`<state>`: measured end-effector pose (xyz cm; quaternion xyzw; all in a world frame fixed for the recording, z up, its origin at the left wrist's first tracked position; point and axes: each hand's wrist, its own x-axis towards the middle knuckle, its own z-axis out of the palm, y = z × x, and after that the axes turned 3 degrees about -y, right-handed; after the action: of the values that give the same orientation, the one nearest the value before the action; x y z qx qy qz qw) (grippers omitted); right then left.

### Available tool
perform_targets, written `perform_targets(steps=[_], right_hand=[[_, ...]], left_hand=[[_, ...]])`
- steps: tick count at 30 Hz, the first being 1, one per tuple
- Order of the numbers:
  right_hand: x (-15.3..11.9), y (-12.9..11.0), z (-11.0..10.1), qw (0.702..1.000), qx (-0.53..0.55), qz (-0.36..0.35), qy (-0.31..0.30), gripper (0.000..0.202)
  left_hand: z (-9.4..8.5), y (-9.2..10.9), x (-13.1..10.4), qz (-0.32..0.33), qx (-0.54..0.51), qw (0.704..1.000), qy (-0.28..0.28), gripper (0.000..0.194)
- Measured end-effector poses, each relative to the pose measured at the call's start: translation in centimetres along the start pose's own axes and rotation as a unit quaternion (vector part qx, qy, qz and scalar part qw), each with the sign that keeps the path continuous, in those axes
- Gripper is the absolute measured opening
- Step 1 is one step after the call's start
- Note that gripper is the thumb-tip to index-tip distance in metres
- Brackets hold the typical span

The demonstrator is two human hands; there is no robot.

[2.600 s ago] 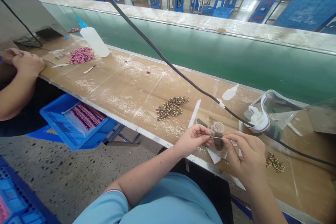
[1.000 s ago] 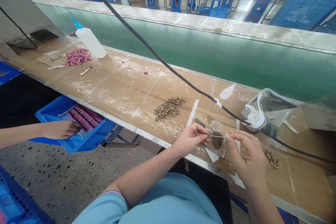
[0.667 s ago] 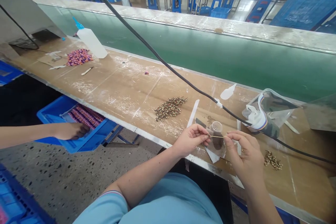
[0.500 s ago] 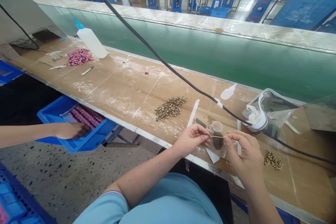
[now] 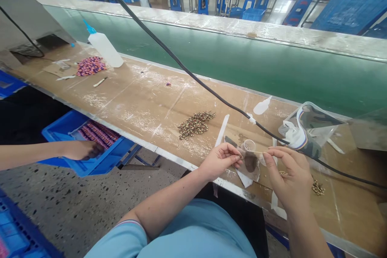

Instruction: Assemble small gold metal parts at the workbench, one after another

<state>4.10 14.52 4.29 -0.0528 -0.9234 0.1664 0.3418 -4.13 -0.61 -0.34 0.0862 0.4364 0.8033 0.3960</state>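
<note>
My left hand (image 5: 222, 160) is closed in a pinch on a tiny dark piece, mostly hidden by the fingertips. My right hand (image 5: 288, 171) pinches a thin pale stick (image 5: 259, 152) that points left toward my left fingers, with a gap between. Below and between the hands, a small clear cup (image 5: 249, 145) sits on the bench beside a dark brown patch (image 5: 250, 162) on a stained sheet. To the left lies a pile of small gold-and-brown pieces (image 5: 196, 124). A smaller heap of like pieces (image 5: 318, 188) is partly behind my right hand.
A black cable (image 5: 181, 62) crosses diagonally above the bench. A camouflage-patterned bag (image 5: 311, 143) stands at right. At far left are a white squeeze bottle (image 5: 105, 49) and pink-purple pieces (image 5: 90, 66). Another person's hand (image 5: 86, 150) rests in a blue crate (image 5: 99, 165).
My right hand has moved right, drawing the stick's tip away from my left fingers and uncovering part of the bench. My left hand stays nearly still.
</note>
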Motion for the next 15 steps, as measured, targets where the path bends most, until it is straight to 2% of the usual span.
perform_targets(steps=[4, 9, 12, 15], right_hand=[[0.8, 0.9, 0.8, 0.995, -0.086, -0.049, 0.006, 0.016], [1.1, 1.3, 1.8, 0.991, -0.121, -0.053, -0.029, 0.018], [0.8, 1.2, 1.0, 0.994, -0.082, -0.045, -0.061, 0.019], [-0.1, 1.3, -1.0, 0.996, -0.028, 0.025, -0.076, 0.022]], left_hand=[[0.0, 0.0, 0.1, -0.002, 0.002, 1.0, 0.003, 0.035], [0.0, -0.1, 0.1, -0.005, 0.011, 1.0, 0.005, 0.033], [0.0, 0.1, 0.0, -0.006, 0.011, 1.0, 0.007, 0.032], [0.2, 0.2, -0.2, -0.008, 0.012, 1.0, 0.012, 0.032]])
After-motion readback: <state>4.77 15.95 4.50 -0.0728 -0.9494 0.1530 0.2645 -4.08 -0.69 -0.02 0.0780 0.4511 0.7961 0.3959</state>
